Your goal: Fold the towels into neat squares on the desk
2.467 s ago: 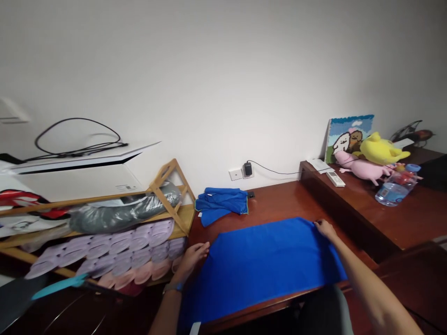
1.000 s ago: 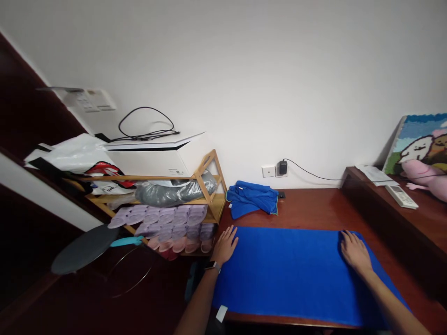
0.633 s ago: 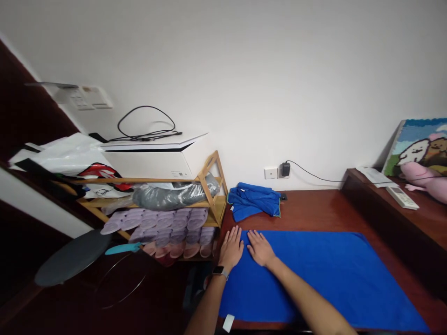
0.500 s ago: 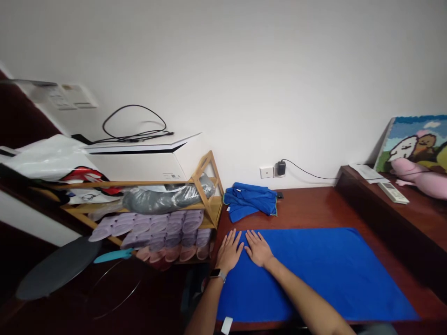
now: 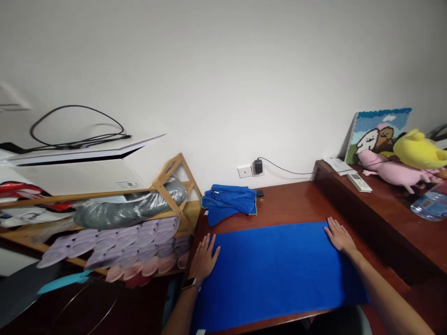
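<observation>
blue towel [image 5: 279, 270] spread flat along the tabletop [image 5: 296, 204] front edge | left hand [image 5: 204, 258] laid flat, fingers spread, on the towel's left end at the tabletop's left edge | right hand [image 5: 338, 236] pressed flat, palm down, on its far right corner | bundled blue cloths [image 5: 228, 202] at the tabletop's back-left corner

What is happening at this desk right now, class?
A person has a blue towel spread flat on a dark wooden desk. The left hand lies flat at the towel's left edge, and the right hand presses palm-down on its far right corner. Both hands are open, gripping nothing. Behind the spread towel, near the wall, sits a crumpled pile of blue towels. A bamboo rack with slippers stands to the left.
</observation>
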{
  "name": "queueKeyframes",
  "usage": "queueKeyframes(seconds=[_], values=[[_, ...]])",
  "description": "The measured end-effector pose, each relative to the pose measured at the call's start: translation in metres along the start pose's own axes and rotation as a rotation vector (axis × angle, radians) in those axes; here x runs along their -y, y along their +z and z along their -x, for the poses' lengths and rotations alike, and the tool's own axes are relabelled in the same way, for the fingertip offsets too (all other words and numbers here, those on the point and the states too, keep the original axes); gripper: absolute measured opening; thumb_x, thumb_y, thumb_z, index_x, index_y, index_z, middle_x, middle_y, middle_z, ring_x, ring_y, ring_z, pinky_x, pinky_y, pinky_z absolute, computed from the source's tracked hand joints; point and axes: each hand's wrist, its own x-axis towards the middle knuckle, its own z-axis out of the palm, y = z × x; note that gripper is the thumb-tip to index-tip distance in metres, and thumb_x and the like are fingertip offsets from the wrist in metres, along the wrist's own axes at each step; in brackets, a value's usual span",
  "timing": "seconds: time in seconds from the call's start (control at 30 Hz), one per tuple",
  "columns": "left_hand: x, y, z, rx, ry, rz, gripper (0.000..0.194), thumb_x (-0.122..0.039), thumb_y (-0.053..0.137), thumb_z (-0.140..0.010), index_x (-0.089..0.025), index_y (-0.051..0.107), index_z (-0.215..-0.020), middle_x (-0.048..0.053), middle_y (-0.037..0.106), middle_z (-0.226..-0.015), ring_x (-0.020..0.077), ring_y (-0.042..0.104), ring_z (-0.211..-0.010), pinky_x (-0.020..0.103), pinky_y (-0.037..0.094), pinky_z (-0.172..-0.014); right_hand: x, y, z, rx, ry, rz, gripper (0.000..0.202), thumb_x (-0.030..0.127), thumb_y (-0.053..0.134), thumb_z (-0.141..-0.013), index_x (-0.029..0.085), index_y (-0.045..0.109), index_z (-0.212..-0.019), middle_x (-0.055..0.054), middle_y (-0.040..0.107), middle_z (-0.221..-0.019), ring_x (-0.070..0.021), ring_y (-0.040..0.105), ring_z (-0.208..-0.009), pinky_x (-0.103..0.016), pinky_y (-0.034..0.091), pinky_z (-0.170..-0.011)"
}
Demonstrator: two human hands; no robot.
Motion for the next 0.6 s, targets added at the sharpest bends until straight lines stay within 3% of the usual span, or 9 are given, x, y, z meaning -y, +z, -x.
queueKeyframes(seconds=[0.17,0.43,0.5,0.53,0.6], values=[[0.0,-0.001,0.001,0.03,-0.012,-0.037,0.068,-0.055,0.034,-0.106,-0.017,0.04,-0.161,0.017,0.035,-0.169,0.0339,0.034,-0.156,0.053,0.033,-0.124,-0.004,0.006,0.0,-0.032,-0.016,-0.007,0.082,0.056,0.008,-0.102,0.007,0.02,-0.166,-0.01,0.023,-0.173,-0.024,0.015,-0.161,-0.042,0.013,-0.131],[0.008,-0.016,-0.005,0.102,-0.007,0.002,0.065,-0.055,0.036,-0.105,-0.02,0.045,-0.158,0.014,0.045,-0.165,0.0317,0.042,-0.151,0.05,0.038,-0.122,-0.002,-0.004,-0.007,0.08,0.042,0.008,0.078,0.051,0.013,-0.102,0.009,0.02,-0.167,-0.012,0.021,-0.174,-0.0256,0.017,-0.161,-0.049,0.015,-0.13],[0.01,-0.02,-0.004,0.094,0.001,0.022,0.061,-0.055,0.035,-0.106,-0.023,0.048,-0.157,0.012,0.048,-0.163,0.0301,0.046,-0.149,0.049,0.039,-0.121,0.023,-0.011,-0.009,0.044,0.056,0.021,0.075,0.046,0.015,-0.102,0.006,0.025,-0.165,-0.016,0.026,-0.172,-0.0287,0.02,-0.16,-0.053,0.016,-0.13],[0.01,-0.021,-0.002,0.086,0.001,0.033,0.061,-0.054,0.034,-0.107,-0.024,0.048,-0.157,0.011,0.048,-0.163,0.0293,0.045,-0.15,0.048,0.038,-0.122,0.046,-0.014,-0.007,-0.008,0.031,0.019,0.074,0.044,0.017,-0.102,0.004,0.027,-0.164,-0.019,0.028,-0.17,-0.0302,0.021,-0.16,-0.054,0.016,-0.129],[0.009,-0.021,0.001,0.074,-0.004,0.055,0.061,-0.054,0.033,-0.107,-0.025,0.044,-0.159,0.009,0.043,-0.166,0.0274,0.041,-0.152,0.048,0.035,-0.124,0.116,-0.019,0.005,-0.14,-0.11,-0.018,0.072,0.04,0.02,-0.103,0.002,0.029,-0.163,-0.021,0.032,-0.168,-0.0322,0.023,-0.159,-0.054,0.016,-0.129]])
